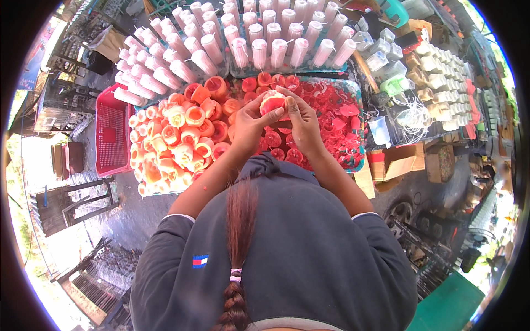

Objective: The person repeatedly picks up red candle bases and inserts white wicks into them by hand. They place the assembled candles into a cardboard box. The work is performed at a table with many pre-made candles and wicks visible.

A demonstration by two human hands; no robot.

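Between both hands I hold a small round wax candle cup (273, 105), red inside with a paler rim. My left hand (249, 122) grips its left side, thumb along the near edge. The fingers of my right hand (302, 121) close on its right side. Below and right of my hands, red wax petals and pieces (334, 113) fill a tray. To the left lies a pile of orange rose-shaped wax cups (179, 129), some nested or tilted. Several red candles with wicks (264, 79) stand just beyond my hands.
Rows of pale pink pillar candles (259, 52) stand upright at the far side. A red plastic basket (112, 132) sits at the left. On the right are white wicks (413, 113), clear plastic containers (378, 55), pale molded pieces (439, 83) and an open cardboard box (400, 163).
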